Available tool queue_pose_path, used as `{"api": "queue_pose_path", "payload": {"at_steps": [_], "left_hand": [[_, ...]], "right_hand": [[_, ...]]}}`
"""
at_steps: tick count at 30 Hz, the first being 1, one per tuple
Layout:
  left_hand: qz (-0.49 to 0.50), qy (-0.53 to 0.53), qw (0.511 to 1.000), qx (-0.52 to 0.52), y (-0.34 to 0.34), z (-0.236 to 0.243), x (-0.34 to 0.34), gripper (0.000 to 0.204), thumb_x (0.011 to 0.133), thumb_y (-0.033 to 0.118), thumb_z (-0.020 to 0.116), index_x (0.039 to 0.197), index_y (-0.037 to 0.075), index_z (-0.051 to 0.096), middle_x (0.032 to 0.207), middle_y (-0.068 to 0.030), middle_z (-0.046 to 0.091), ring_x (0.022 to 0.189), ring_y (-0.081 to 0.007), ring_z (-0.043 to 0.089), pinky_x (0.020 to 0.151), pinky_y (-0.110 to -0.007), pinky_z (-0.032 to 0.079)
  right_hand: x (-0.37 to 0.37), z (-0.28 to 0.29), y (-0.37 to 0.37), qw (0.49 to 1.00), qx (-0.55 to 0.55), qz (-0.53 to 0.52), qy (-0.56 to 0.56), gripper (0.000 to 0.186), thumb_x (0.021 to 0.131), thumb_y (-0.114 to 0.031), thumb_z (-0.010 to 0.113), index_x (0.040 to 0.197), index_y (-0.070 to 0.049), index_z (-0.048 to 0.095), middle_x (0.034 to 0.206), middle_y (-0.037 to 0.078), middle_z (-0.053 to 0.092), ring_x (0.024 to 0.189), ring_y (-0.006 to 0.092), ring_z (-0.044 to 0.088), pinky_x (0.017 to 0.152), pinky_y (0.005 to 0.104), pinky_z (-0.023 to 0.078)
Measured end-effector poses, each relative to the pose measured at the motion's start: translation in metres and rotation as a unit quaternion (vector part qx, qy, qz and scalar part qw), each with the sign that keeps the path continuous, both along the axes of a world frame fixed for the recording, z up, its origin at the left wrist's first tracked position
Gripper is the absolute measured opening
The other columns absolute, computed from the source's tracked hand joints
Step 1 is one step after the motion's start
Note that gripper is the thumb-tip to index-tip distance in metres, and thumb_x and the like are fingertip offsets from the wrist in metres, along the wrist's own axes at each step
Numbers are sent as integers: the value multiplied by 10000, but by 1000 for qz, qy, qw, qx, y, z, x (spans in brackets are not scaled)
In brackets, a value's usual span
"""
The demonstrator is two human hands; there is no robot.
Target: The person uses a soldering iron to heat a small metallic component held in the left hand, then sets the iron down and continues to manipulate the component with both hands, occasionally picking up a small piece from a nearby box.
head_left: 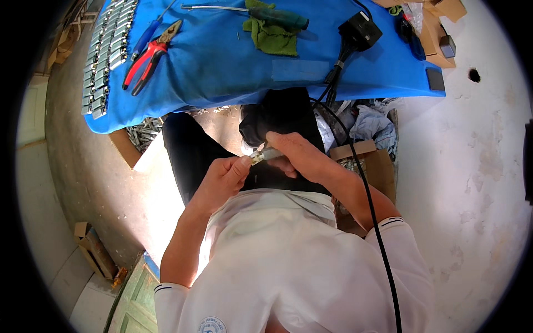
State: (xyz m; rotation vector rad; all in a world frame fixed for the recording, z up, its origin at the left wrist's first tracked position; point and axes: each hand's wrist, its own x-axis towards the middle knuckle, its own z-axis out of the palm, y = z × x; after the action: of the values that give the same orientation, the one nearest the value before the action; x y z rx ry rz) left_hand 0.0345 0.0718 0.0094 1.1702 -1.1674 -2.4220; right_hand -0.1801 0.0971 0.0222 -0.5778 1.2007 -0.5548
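Over my lap, between both hands, is a small silver metal piece (270, 154) with a pale brass-coloured end. My left hand (225, 176) pinches the brass-coloured end between thumb and fingers. The fingers of my right hand (297, 156) close round the silver body from the other side and partly hide it. Rows of small silver metal parts (115, 41) lie at the left of the blue-covered table (216, 72). Red-and-black pliers (149, 62) and a blue-handled screwdriver (145, 40) rest beside them.
A green-handled screwdriver (277, 18) lies on a green cloth (272, 40). A black adapter box (360, 30) trails a black cable (366, 188) past my right arm. Cardboard boxes with metal parts (145, 136) and plastic scraps (371, 123) stand under the table. A white wall (461, 183) rises at the right.
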Motion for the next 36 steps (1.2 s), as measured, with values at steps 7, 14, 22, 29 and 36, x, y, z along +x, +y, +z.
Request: {"api": "queue_pose_path", "payload": {"at_steps": [7,14,22,29,36], "left_hand": [[25,30,997,65,1,-2,1,478,964,484,451,659,118,402,554,57,302,490,-42,223,431,-208,186],[7,57,995,76,8,4,-8,505,961,507,437,647,113,392,546,47,312,488,-56,226,436,-222,186],[-4,24,998,52,15,10,-7,526,963,530,406,641,116,370,545,39,311,490,-60,231,435,-230,184],[31,31,990,132,15,4,-7,524,970,528,381,634,127,376,534,44,311,467,-58,244,419,-212,197],[46,46,982,180,15,-2,-8,526,977,524,359,635,127,402,525,40,332,442,-55,252,401,-196,215]], "right_hand": [[7,4,7,987,-156,1,35,356,973,-348,479,824,-35,559,657,-18,479,517,55,412,450,213,359],[2,-9,12,989,-106,-83,-68,344,950,-304,521,744,-30,563,594,-18,459,461,27,354,398,189,264],[7,-12,13,982,-23,-132,-130,342,910,-333,547,696,-68,517,523,-43,371,402,30,274,360,201,197],[9,0,-2,996,-30,-77,36,386,898,-324,561,658,-23,588,542,-7,486,462,44,393,404,212,277],[4,0,-10,987,-132,-4,96,441,902,-348,565,623,-12,629,525,-3,504,481,69,426,451,253,315]]}}
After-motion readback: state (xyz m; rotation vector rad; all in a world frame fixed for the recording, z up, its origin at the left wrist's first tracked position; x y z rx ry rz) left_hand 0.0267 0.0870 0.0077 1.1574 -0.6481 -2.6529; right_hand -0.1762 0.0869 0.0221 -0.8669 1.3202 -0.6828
